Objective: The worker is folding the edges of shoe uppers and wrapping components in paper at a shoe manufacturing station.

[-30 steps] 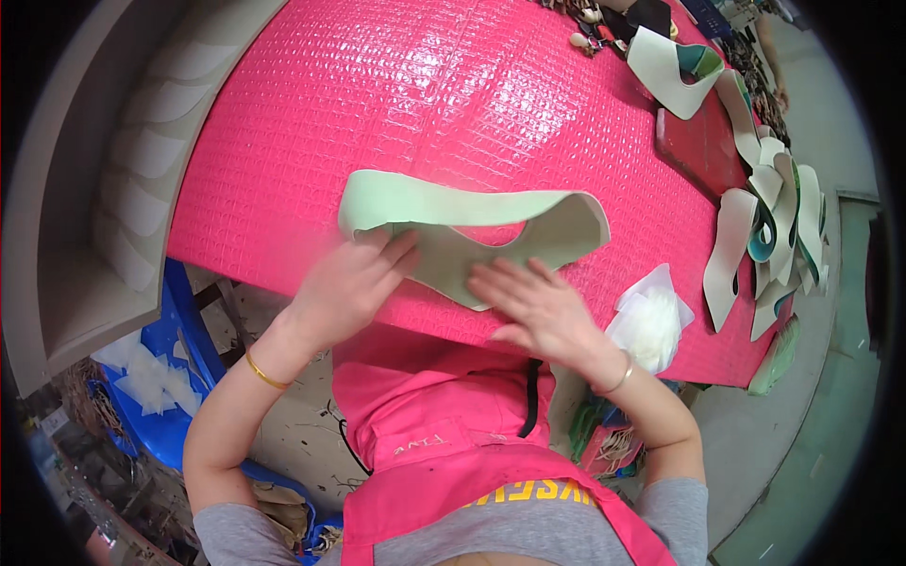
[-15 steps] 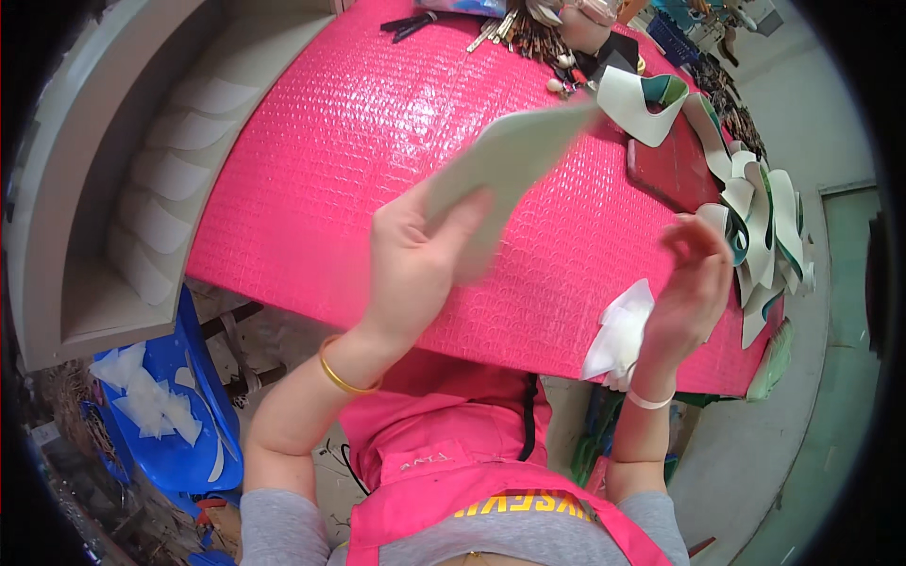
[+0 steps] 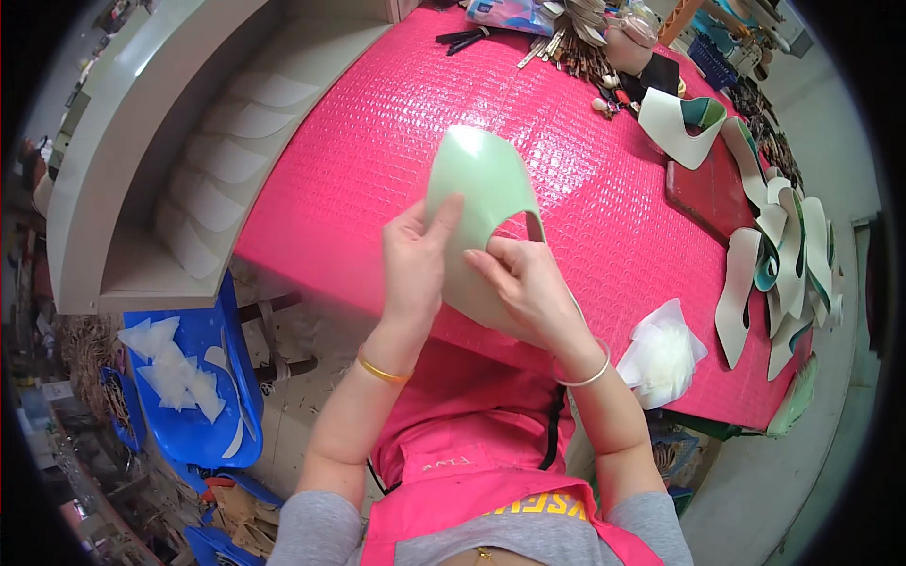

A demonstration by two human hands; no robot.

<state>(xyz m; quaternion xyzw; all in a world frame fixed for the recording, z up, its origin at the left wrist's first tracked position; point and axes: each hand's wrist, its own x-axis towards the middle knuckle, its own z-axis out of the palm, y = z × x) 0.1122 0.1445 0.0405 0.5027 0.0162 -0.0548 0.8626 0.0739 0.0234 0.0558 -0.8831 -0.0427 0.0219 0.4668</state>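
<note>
The right hand (image 3: pixel 531 288), off the pale-green shoe upper (image 3: pixel 483 179) 0.5 seconds ago, now pinches its opening's rim; the left hand (image 3: pixel 413 264) pinches its side, thumb uppermost. So 2 hands steady the upper, which extends beyond their fingertips.

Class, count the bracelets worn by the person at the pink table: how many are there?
2: a gold bracelet on the left wrist, and a silver bracelet on the right wrist.
</note>
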